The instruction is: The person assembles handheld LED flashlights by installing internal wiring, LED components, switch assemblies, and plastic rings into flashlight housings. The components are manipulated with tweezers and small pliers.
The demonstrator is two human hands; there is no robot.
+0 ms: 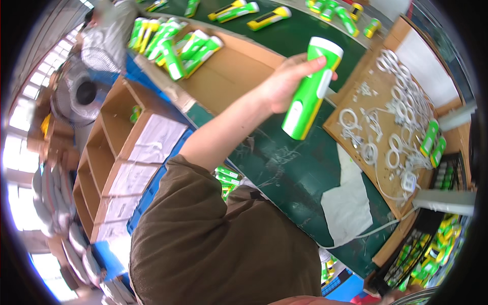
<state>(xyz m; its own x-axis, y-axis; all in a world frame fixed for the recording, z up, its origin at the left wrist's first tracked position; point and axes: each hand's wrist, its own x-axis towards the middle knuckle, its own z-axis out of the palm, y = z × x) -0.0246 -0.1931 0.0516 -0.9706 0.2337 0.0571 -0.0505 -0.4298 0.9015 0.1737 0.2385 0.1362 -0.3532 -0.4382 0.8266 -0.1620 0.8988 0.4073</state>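
Note:
My left hand (288, 84) is closed around a green flashlight (311, 94) with a white head and a yellow side strip. It holds the flashlight tilted above the green work table (282, 168), head end up and away from me. My left arm stretches out from a brown sleeve. Along the bottom edge a bit of my right forearm (310, 301) shows. At the lower right rim my right hand (400, 294) is only a small, smeared patch, and its fingers cannot be made out.
A cardboard tray (239, 66) holds a pile of similar flashlights (170, 46) at its left end. More flashlights (269, 18) lie at the back. White cables (401, 101) fill a board on the right. A white sheet (345, 208) lies nearer. Left are cardboard compartments (109, 152), a fan and another person.

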